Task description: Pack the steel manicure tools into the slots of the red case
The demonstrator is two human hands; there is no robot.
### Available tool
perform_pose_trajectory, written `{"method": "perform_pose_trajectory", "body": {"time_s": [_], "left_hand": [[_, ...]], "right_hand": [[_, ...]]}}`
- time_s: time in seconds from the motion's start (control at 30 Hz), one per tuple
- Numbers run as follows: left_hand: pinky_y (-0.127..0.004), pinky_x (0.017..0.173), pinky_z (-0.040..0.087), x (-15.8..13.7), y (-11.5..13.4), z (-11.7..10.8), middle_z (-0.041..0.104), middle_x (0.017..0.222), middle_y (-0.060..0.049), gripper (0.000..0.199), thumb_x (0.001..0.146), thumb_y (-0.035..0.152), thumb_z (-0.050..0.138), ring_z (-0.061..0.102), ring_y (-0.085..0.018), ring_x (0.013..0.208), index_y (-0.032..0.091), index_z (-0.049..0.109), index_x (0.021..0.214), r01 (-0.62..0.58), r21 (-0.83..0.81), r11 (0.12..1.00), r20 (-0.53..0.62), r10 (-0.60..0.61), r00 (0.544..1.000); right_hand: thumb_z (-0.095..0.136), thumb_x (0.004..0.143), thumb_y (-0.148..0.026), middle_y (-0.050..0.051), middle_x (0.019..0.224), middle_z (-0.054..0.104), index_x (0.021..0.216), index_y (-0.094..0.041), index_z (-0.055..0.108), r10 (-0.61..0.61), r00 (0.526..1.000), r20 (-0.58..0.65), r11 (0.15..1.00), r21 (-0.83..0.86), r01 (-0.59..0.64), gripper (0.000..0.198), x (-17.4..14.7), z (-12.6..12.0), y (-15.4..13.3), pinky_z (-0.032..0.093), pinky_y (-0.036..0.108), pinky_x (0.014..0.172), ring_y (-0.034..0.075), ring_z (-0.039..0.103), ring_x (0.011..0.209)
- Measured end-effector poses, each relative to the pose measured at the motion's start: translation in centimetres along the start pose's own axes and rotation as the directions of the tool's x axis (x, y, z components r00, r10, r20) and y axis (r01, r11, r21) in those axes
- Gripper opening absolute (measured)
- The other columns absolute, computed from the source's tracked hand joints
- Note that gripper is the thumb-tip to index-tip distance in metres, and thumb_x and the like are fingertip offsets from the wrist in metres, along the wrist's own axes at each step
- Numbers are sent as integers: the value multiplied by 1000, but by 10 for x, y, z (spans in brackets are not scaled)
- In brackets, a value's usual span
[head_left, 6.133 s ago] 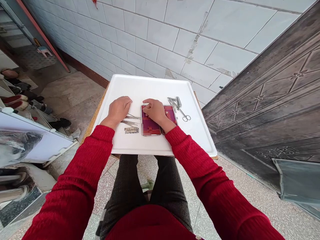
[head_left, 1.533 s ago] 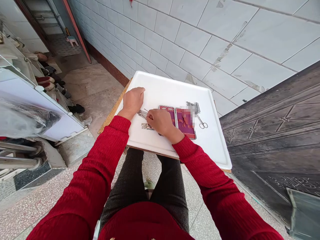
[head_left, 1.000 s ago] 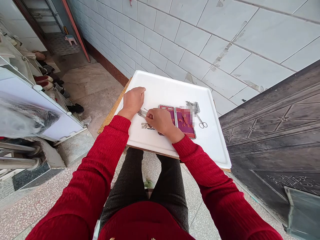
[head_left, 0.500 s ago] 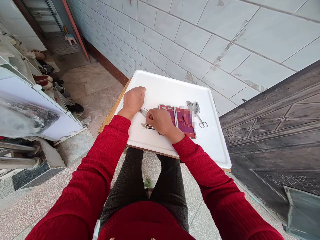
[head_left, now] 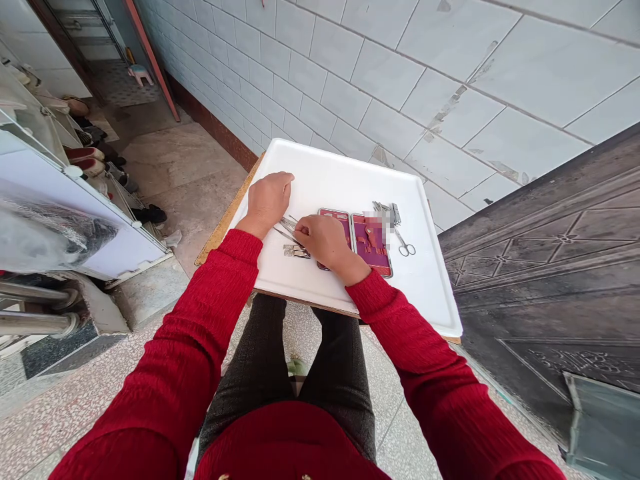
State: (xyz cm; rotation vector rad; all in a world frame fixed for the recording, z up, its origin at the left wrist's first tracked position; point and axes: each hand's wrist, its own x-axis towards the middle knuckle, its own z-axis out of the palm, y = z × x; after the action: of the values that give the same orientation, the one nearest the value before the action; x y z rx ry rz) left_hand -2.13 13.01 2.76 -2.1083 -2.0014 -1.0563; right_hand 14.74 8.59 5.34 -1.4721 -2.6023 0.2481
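head | left hand [head_left: 270,198] curled | right hand [head_left: 324,240] bent beside metal tools [head_left: 285,227]

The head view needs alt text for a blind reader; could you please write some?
A person's right hand is at slim metal tools beside an open red-and-purple case on a white tray; the left hand is close by. Scissors lie right of the case.

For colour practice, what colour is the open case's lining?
The lining is mostly purple, best seen in the head view.

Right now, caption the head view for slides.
Right hand at slim silvery metal tools beside an open purple case, on a white rectangular tray.
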Motion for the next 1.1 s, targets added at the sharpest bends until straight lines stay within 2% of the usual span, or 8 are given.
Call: {"method": "perform_pose_trajectory", "body": {"time_s": [0.2,0.4,0.6,0.9,1.0,1.1], "left_hand": [[-38,92,49,1,0,1,77,130,-7,40,103,22,40,70,-27,114,23,76,120,-1,-7,1000,12,1,1000],[-39,91,50,0,1,0,78,129,-8,40,103,21,40,71,-28,113,22,76,120,1,-5,1000,19,-1,1000],[-39,90,50,-1,1,1,78,127,-7,40,103,21,40,70,-28,112,24,76,120,5,-10,1000,23,-5,1000],[-37,80,48,0,4,1,79,119,-7,35,100,17,44,72,-27,105,23,76,111,-9,29,1000,44,8,999],[-37,78,49,0,4,1,80,115,-7,35,100,17,44,72,-27,102,23,76,110,-20,41,999,37,18,999],[-37,78,51,0,3,2,80,115,-7,36,99,17,44,72,-27,101,23,77,112,-43,22,999,4,43,999]], "right_hand": [[51,101,-21,10,102,80,101,-18,80,1,1000,3,997,-76,-1,29,1,2,-1,34,33,66,24,69,89],[51,101,-21,8,104,80,102,-19,79,-5,1000,-19,998,-61,4,27,0,2,-1,31,33,65,22,68,89],[51,102,-23,10,107,80,102,-19,81,-32,999,25,998,-60,34,30,-1,-3,-6,37,32,69,23,70,93],[49,99,-12,24,114,79,118,-10,78,-35,990,137,961,-269,71,34,16,-11,-28,51,35,85,33,74,109],[55,95,-12,24,113,78,117,-10,78,-15,987,157,962,-268,58,32,22,-12,-31,53,35,88,34,74,110],[62,91,-15,20,107,80,111,-11,80,18,983,183,976,-215,23,27,26,-15,-28,53,34,84,32,75,104]]}}
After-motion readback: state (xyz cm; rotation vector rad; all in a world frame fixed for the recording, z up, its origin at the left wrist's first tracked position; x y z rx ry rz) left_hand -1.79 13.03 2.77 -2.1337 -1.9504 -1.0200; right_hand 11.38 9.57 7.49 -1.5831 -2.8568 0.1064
